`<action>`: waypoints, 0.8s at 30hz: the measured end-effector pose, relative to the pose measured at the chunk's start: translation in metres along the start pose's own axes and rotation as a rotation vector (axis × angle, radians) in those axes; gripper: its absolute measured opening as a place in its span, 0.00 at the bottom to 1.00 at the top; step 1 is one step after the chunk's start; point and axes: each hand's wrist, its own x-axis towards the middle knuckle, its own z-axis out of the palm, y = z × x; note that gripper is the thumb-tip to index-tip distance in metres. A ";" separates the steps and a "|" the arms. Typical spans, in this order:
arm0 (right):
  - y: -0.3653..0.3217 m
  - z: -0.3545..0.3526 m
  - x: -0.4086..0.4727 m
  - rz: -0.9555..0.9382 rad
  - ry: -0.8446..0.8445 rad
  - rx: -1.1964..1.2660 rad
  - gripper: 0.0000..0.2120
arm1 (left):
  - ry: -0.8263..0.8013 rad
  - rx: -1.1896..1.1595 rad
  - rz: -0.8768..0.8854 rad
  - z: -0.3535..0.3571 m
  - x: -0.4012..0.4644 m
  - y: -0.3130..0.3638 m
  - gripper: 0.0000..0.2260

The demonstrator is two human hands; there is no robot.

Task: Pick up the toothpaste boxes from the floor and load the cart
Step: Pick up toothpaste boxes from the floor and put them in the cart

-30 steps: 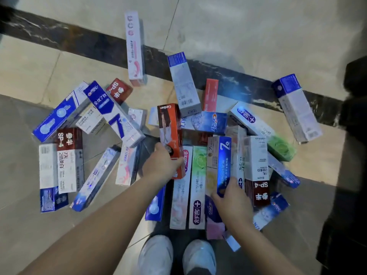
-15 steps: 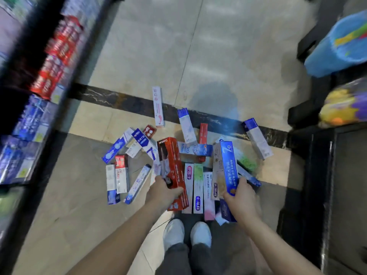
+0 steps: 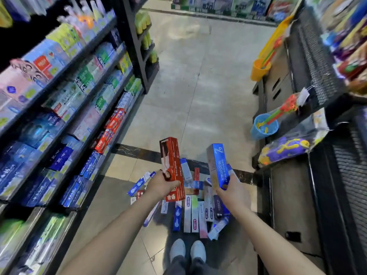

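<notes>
My left hand (image 3: 161, 185) grips a red toothpaste box (image 3: 171, 161) near its lower end, held up above the floor. A blue toothpaste box (image 3: 217, 163) stands upright in the grip of my right hand (image 3: 233, 192). Below both hands, a pile of toothpaste boxes (image 3: 190, 213) lies scattered on the tiled floor just ahead of my shoes. No cart is in view.
Black shelves full of toothpaste boxes (image 3: 59, 108) line the left side of the aisle. On the right stands a dark rack (image 3: 309, 175) with hanging toy sets, a blue bucket (image 3: 263, 127) and an orange bucket (image 3: 259, 69). The tiled aisle floor (image 3: 198, 86) stretches ahead.
Both hands have lifted their boxes off the pile and up to about waist height. The view has risen from the floor to take in the aisle and shelves.
</notes>
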 end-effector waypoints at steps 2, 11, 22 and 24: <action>-0.006 -0.015 -0.016 0.005 0.031 0.010 0.16 | 0.035 0.008 0.029 -0.012 -0.014 0.006 0.21; -0.002 -0.058 -0.080 -0.065 0.080 -0.047 0.16 | 0.115 -0.066 0.105 -0.039 -0.078 -0.017 0.30; 0.013 -0.061 -0.151 -0.314 0.009 -0.030 0.18 | 0.269 -0.247 0.027 -0.022 -0.225 -0.081 0.14; 0.003 -0.054 -0.172 -0.380 -0.016 -0.081 0.17 | 0.316 -0.282 0.003 -0.017 -0.254 -0.103 0.14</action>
